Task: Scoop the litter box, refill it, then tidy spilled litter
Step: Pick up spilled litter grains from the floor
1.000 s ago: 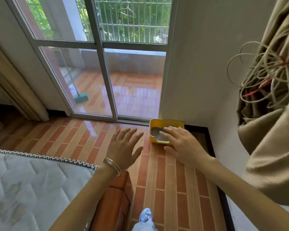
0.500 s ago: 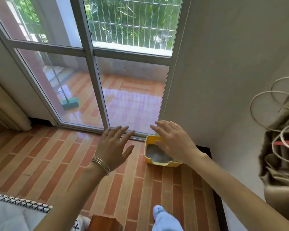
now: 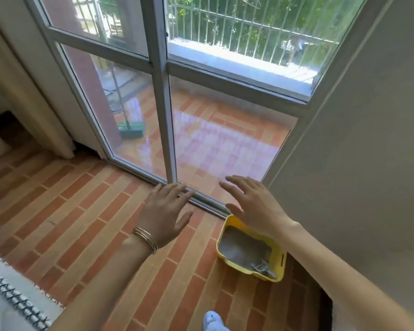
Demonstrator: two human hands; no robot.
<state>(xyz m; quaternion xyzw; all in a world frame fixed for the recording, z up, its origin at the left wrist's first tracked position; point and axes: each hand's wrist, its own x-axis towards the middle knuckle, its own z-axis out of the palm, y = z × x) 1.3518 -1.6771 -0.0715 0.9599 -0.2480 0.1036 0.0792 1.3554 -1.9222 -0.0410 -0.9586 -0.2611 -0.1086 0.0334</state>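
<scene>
A yellow litter box (image 3: 282, 260) stands on the brick-pattern floor in the corner by the wall, holding grey litter (image 3: 242, 247). A grey slotted scoop (image 3: 263, 268) lies in its near right end. My right hand (image 3: 253, 206) is stretched out above the box's far edge, fingers spread, holding nothing. My left hand (image 3: 165, 213), with thin bangles at the wrist, is held out flat to the left of the box, also bare. Both hands hover in the air near the sliding door track.
A glass sliding door (image 3: 161, 96) fills the far side, with a balcony and a green broom (image 3: 130, 129) behind it. A plain wall (image 3: 359, 163) stands on the right. A mattress edge (image 3: 7, 297) lies at the lower left, and my slippered foot (image 3: 213, 322) shows below.
I have walked closer to the door and the box; the view swung left, dropping the bundle of cords from sight. Both hands stayed open and rose relative to the box.
</scene>
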